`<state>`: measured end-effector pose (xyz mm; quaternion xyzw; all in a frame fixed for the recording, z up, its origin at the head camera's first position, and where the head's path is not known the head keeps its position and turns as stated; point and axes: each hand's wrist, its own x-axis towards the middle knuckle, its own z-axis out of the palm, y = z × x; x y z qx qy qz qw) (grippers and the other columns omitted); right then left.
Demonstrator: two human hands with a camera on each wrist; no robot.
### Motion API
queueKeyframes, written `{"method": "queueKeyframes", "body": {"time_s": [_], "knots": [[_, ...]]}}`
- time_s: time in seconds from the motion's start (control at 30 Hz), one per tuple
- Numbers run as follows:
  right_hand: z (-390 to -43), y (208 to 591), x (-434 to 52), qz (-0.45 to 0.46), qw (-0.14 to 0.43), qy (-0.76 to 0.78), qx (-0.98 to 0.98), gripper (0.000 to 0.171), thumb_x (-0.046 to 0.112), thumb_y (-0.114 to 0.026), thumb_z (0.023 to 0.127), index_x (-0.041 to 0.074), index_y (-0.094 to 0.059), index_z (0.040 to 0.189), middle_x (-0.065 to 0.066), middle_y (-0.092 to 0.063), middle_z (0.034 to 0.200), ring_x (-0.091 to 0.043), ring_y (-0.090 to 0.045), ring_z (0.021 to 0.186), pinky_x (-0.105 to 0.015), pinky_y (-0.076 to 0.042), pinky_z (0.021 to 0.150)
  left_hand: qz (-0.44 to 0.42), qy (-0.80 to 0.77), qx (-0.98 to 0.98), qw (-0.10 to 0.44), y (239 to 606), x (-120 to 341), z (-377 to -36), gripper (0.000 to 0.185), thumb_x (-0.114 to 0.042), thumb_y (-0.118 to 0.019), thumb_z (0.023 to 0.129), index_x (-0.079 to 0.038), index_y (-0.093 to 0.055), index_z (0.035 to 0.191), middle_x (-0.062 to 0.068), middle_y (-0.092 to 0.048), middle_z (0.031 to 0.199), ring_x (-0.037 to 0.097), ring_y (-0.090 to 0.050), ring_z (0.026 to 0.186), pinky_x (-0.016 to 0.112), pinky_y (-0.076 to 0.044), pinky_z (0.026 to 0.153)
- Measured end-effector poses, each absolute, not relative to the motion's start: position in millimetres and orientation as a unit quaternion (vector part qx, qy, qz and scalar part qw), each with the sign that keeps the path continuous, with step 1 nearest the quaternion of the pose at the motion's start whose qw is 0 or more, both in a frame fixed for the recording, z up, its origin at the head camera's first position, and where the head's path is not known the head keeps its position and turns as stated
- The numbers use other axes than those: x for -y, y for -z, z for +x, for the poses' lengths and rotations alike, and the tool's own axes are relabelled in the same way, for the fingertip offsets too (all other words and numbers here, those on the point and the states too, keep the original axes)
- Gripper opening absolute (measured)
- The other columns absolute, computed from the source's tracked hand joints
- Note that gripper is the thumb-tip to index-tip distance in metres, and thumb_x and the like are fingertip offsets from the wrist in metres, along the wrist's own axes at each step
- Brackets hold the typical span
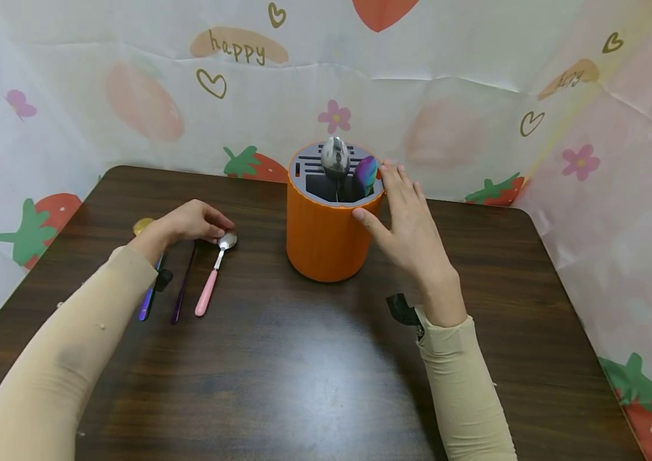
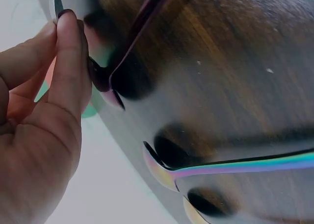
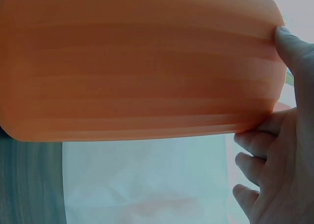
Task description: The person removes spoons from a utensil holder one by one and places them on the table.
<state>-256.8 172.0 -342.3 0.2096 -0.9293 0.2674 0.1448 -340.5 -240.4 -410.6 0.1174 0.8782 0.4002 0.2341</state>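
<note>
In the head view, my left hand (image 1: 190, 222) pinches the bowl edge of a pink-handled spoon (image 1: 206, 291) lying on the table. A dark purple spoon (image 2: 140, 30) and a rainbow spoon (image 2: 235, 166) lie beside it, partly covered by the hand and forearm in the head view. My right hand (image 1: 409, 227) rests against the right side of an orange cylindrical cutlery holder (image 1: 326, 246), thumb and index finger at its rim, the other fingers off it. A silver spoon (image 1: 335, 157) and a rainbow-coloured one (image 1: 366, 173) stand bowl-up in the holder's grey slotted top.
A gold spoon bowl (image 1: 143, 225) shows past my left wrist. The dark wooden table (image 1: 314, 378) ends at a printed cloth backdrop (image 1: 418, 83) close behind the holder. Black straps hang at both wrists.
</note>
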Motion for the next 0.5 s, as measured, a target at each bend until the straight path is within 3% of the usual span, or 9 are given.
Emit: {"method": "queueKeyframes", "body": {"time_s": [0.23, 0.5], "knots": [[-258.0, 343.8, -173.5, 0.213, 0.145, -0.265, 0.929, 0.089, 0.066, -0.049, 0.102, 0.016, -0.016, 0.168, -0.002, -0.016, 0.174, -0.024, -0.007, 0.161, -0.044, 0.001, 0.131, 0.115, -0.378, -0.896, 0.204, 412.1, 242.8, -335.6, 0.030, 0.002, -0.066, 0.100, 0.014, -0.066, 0.128, 0.029, -0.070, 0.122, 0.017, -0.072, 0.094, 0.028, -0.062, 0.079], [-257.3, 343.6, -172.5, 0.211, 0.144, -0.265, 0.930, 0.089, 0.065, -0.050, 0.102, 0.017, -0.015, 0.168, -0.002, -0.016, 0.174, -0.021, -0.005, 0.161, -0.043, 0.001, 0.131, 0.121, -0.345, -0.914, 0.176, 414.0, 243.8, -331.3, 0.030, -0.003, -0.071, 0.098, 0.008, -0.069, 0.126, 0.022, -0.073, 0.120, 0.021, -0.072, 0.099, 0.028, -0.057, 0.082]]}}
